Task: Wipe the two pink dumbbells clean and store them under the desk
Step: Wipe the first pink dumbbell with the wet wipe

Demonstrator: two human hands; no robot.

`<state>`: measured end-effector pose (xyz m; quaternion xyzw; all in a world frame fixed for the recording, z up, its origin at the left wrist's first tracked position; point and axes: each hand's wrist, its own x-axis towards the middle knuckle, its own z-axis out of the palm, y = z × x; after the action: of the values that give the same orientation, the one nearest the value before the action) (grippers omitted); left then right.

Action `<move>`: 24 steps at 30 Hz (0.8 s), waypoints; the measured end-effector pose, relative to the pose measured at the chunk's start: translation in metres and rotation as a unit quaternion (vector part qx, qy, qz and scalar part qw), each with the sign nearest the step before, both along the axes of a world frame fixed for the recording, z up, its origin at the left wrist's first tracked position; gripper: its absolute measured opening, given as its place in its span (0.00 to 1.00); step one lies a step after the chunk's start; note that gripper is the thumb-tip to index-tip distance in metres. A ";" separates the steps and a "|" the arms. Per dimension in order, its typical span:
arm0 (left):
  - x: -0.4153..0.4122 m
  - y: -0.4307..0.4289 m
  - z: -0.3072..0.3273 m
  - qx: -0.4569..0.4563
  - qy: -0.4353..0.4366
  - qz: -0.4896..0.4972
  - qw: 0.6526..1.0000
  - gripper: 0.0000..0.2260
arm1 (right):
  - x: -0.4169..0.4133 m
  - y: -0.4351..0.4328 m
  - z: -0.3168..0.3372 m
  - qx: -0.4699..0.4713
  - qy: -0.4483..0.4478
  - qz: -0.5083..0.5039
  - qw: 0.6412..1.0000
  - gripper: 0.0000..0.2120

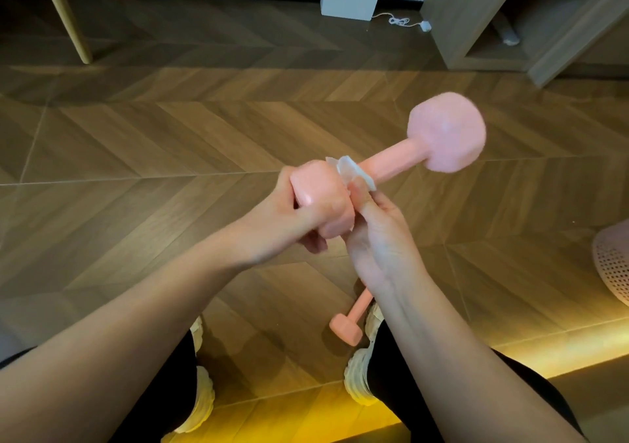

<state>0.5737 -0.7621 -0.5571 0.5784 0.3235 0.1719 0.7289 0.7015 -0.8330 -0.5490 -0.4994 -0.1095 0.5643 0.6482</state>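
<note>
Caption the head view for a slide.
Left hand grips a pink dumbbell, right hand pinches a tissue against its handle; second dumbbell lies on the floor.

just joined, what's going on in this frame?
A person is cleaning one pink dumbbell, held up over the wooden floor. The left hand grips one of its end weights, and the right hand pinches a white wipe against the handle right beside that weight. The second dumbbell lies on the floor next to the right shoe, partly hidden by the right forearm. Neither is stored yet.
</note>
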 end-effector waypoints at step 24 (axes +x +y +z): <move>-0.011 0.005 -0.008 0.609 0.067 0.059 0.788 0.35 | 0.040 0.011 0.015 0.023 0.132 -0.150 0.980 0.26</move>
<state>0.5623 -0.7573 -0.5646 0.8921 0.2334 0.3368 0.1903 0.7419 -0.8221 -0.5343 -0.4163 0.0406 0.5189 0.7455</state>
